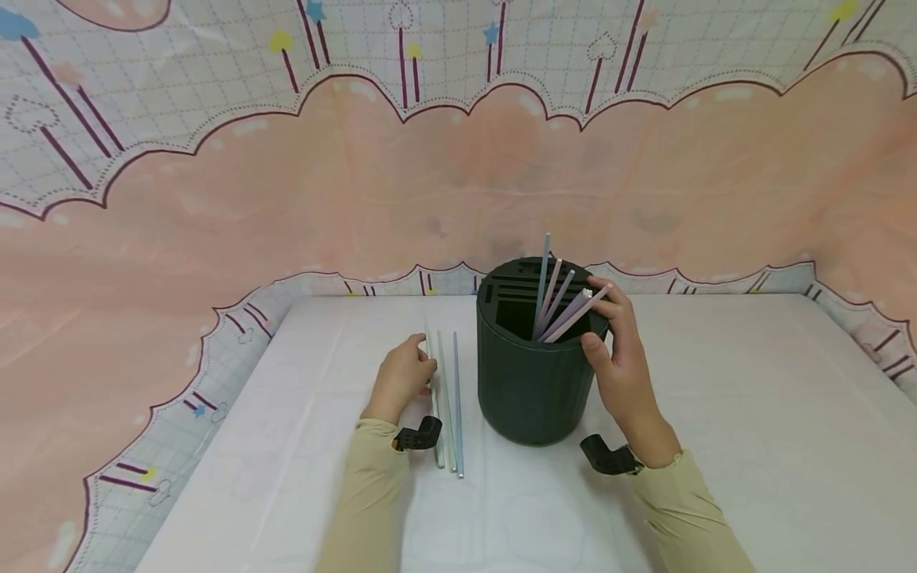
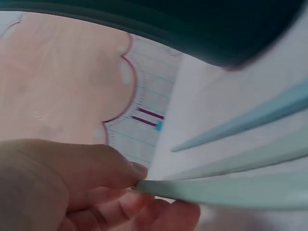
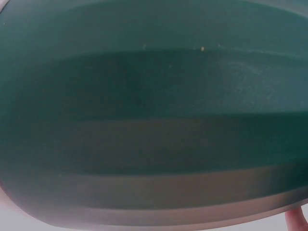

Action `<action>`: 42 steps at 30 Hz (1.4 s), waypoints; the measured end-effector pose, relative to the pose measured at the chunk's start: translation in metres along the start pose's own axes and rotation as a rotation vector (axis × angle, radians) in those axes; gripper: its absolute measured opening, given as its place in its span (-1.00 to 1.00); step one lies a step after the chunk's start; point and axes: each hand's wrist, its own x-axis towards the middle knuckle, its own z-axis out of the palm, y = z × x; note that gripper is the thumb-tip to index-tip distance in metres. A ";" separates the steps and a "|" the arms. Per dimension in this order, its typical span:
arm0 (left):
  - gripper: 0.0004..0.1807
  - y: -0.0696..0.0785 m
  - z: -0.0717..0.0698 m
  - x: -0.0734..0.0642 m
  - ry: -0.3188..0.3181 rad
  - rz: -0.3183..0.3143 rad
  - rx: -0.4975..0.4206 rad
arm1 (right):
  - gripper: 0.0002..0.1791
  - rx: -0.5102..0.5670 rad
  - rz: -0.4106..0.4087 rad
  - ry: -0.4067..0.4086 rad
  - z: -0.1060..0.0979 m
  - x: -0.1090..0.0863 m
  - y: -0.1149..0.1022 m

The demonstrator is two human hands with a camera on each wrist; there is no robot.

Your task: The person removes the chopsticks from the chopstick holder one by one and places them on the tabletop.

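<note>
My left hand (image 1: 403,377) pinches one end of a thin pale-green stick (image 2: 231,193) between thumb and fingers, over the table's middle. Beside it on the white surface lie a second pale-green stick (image 1: 446,406) and a blue stick (image 1: 458,414), roughly parallel. To their right stands an upright dark green ribbed container (image 1: 533,398) with a slotted top. Several blue, pink and purple sticks (image 1: 554,286) lean in its opening. My right hand (image 1: 625,370) holds the container's right side at the rim, thumb in front and fingers behind. The container's wall fills the right wrist view.
A white cloth (image 1: 745,414) covers the table. Behind it and at the sides hangs a peach backdrop (image 1: 430,183) with cloud outlines and star motifs. A small black camera (image 1: 419,435) is strapped to the left wrist, another (image 1: 607,456) to the right.
</note>
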 end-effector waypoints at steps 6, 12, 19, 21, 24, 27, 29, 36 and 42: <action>-0.56 -0.007 0.012 0.003 -0.013 -0.004 0.130 | -0.46 -0.004 -0.008 -0.001 -0.002 -0.001 0.020; -0.71 -0.010 0.015 0.002 -0.013 -0.011 0.177 | -0.48 -0.008 -0.006 -0.004 -0.003 -0.002 0.031; -0.89 -0.006 0.014 -0.002 -0.033 -0.005 0.194 | -0.48 -0.020 -0.004 -0.005 -0.003 -0.001 0.030; -0.90 -0.005 0.012 -0.003 -0.048 -0.010 0.221 | -0.47 -0.022 -0.002 -0.004 -0.003 -0.001 0.030; -0.70 -0.004 0.007 -0.005 -0.070 -0.034 0.263 | -0.47 -0.024 -0.001 -0.003 -0.003 -0.003 0.031; -0.45 0.000 -0.001 -0.008 -0.108 -0.041 0.254 | -0.47 -0.027 -0.001 -0.003 -0.003 -0.003 0.031; -0.38 0.005 -0.007 -0.011 -0.124 -0.016 0.227 | -0.48 -0.034 0.000 -0.003 -0.003 -0.003 0.031; -0.46 0.035 -0.027 -0.024 -0.147 0.110 0.220 | -0.49 -0.032 -0.003 -0.004 -0.003 -0.003 0.031; -0.54 0.062 -0.041 -0.041 -0.020 0.248 0.227 | -0.48 -0.025 -0.001 -0.004 -0.003 -0.003 0.033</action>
